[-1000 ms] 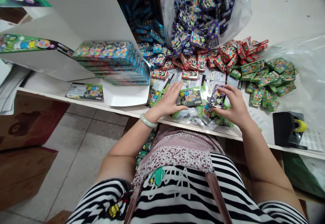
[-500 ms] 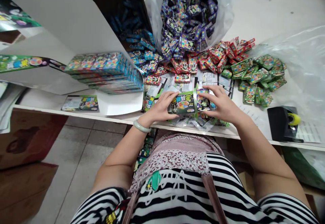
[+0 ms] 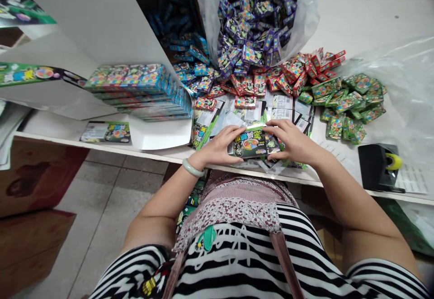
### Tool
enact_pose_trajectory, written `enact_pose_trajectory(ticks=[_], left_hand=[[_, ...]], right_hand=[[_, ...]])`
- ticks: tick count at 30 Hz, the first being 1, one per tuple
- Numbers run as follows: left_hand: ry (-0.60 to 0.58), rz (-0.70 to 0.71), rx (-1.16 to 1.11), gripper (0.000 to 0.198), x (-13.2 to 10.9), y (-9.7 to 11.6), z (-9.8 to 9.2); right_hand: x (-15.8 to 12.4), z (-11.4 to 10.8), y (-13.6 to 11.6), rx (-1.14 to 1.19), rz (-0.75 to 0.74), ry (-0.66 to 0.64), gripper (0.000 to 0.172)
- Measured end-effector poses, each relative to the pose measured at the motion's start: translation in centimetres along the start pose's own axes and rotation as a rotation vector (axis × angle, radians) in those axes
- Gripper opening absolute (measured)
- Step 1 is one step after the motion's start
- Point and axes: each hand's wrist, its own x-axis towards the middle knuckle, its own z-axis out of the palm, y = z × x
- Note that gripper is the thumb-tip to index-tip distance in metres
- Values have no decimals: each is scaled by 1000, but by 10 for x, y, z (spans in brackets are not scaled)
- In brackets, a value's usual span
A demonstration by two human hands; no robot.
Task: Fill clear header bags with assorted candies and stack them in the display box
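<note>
Near the table's front edge, a flat black-and-green printed packet (image 3: 251, 144) lies between both hands. My left hand (image 3: 220, 147) grips its left end, thumb along the lower edge and fingers along the upper. My right hand (image 3: 291, 143) is curled round the right end, thumb below and fingers above. A small dark printed box (image 3: 272, 144) shows at that end, partly covered by the fingers; how far it sits inside the packet I cannot tell. More flat printed packets (image 3: 283, 102) lie under and behind the hands.
Behind are small purple boxes (image 3: 252, 54) in a clear bag (image 3: 308, 14), red boxes (image 3: 293, 68) and green boxes (image 3: 354, 95). Blue boxes (image 3: 196, 52) spill from a dark container. Stacked boxes (image 3: 135, 86) stand in a white carton (image 3: 162, 136) at left. A tape dispenser (image 3: 376, 168) sits right.
My right hand has moved in against the packet's right end, and the small purple box there is now more covered. The left hand and packet have shifted slightly right.
</note>
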Motion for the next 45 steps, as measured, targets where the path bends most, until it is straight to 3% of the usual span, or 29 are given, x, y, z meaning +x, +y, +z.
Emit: enact_pose_trajectory(ticks=[5,7,10,13,17,20,23,26,27,30,32,36,38,41,43,45], left_hand=[[24,3,24,102,2,1,4],[55,7,30,102,4,1,5],[109,-17,59,101,3,0,7],[146,-11,73,101,1,-1,10],[204,-9,42,102,0,-5,16],[263,-28,30,103,-5,-10,15],[341,-95,-27,104,-18,-13,5],[386,-178,-171,103,-36,-14,-9],[399,-198,-225,103,-42,-14,-13],[496,-236,-331,109,-56,-17,-17],[575,-261,-355,114,-63,-19,-15],[625,-291,-355,115,-74,-20,-13],[612,-307,-336,113,-78,-20,-14],[635,-293,-329,109,-80,-23,-18],[657,-264,-347,106,-78,-27,-19],[655,-256,-364,106,-75,-30,-20]], right_hand=[[6,12,2,33,-25,64,113],[5,14,0,75,-3,131,116],[1,14,-6,113,91,218,90],[-3,15,-11,170,160,198,58],[8,19,-9,396,272,121,54],[33,14,-8,411,261,18,54],[76,1,-8,354,227,160,46],[145,-4,-8,305,194,344,37],[173,0,-7,263,171,332,34],[263,27,-5,73,109,128,30],[315,49,-1,-118,168,42,35],[374,75,10,-240,330,40,39],[382,76,12,-236,346,49,36],[371,64,10,-245,315,69,35],[347,51,8,-163,304,140,31],[310,36,9,88,323,216,36]])
